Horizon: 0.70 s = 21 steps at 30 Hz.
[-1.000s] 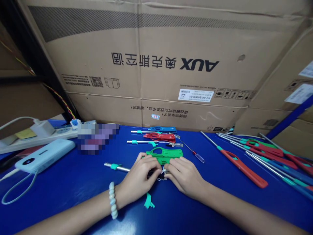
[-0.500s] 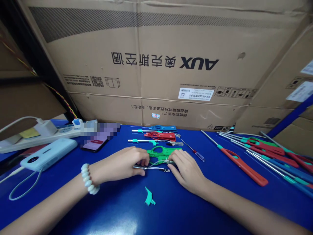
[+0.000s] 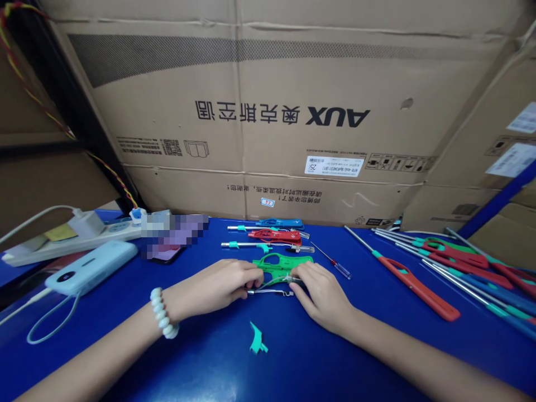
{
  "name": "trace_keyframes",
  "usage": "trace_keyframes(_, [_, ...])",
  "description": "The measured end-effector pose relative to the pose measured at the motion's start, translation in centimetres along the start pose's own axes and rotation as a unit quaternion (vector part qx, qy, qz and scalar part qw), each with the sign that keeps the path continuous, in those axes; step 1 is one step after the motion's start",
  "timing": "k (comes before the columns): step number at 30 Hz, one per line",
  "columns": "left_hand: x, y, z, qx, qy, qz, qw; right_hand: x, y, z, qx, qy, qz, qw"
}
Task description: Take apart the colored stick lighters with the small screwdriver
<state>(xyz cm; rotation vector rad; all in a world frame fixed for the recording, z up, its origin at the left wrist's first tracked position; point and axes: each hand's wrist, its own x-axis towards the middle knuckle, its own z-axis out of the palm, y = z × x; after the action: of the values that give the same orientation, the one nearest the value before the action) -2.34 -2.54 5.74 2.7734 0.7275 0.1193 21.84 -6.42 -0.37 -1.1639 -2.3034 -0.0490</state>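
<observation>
Two big cardboard boxes (image 3: 268, 123) stand along the far edge of the blue surface (image 3: 335, 357). Toward the right edge lies a heap of long red and blue lighters (image 3: 452, 268); toward the left edge sit a white power strip (image 3: 71, 237) and a pale power bank (image 3: 90, 267). Near the middle, the left hand (image 3: 218, 283) and the right hand (image 3: 324, 293) meet over a green lighter shell (image 3: 285, 267) lying flat. The left fingers (image 3: 251, 279) are curled shut around a thin metal tube (image 3: 268, 291) just in front of the shell; the right fingers (image 3: 304, 273) pinch the shell's near edge where a thin wire runs. Just beyond the shell lie a red shell (image 3: 278, 235) and a blue shell (image 3: 278, 223), and a small screwdriver (image 3: 333, 261) to the right. A small teal clip (image 3: 256, 339) lies nearer the front edge, apart from both hands.
</observation>
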Motion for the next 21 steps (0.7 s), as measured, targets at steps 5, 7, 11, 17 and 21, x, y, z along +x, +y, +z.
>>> trace_keyframes(5, [-0.21,-0.10,0.01,-0.021,0.016,0.017,1.000,0.07,0.06,-0.09,0.021,0.005,0.015,1.000])
trace_keyframes(7, [-0.30,-0.13,0.00,-0.032,0.017,0.020,0.999,0.04,0.09,-0.13,0.034,0.012,0.024,0.999])
trace_keyframes(11, [-0.33,-0.16,-0.01,-0.047,0.012,0.024,0.999,-0.02,0.20,-0.12,0.047,0.019,0.042,0.998])
trace_keyframes(17, [-0.34,-0.19,-0.30,-0.083,0.031,0.033,0.996,-0.07,0.35,-0.12,0.064,0.019,0.061,0.996])
trace_keyframes(21, [-0.44,-0.19,-0.46,-0.084,0.034,0.028,0.995,-0.15,0.27,-0.08,0.062,0.018,0.069,0.996])
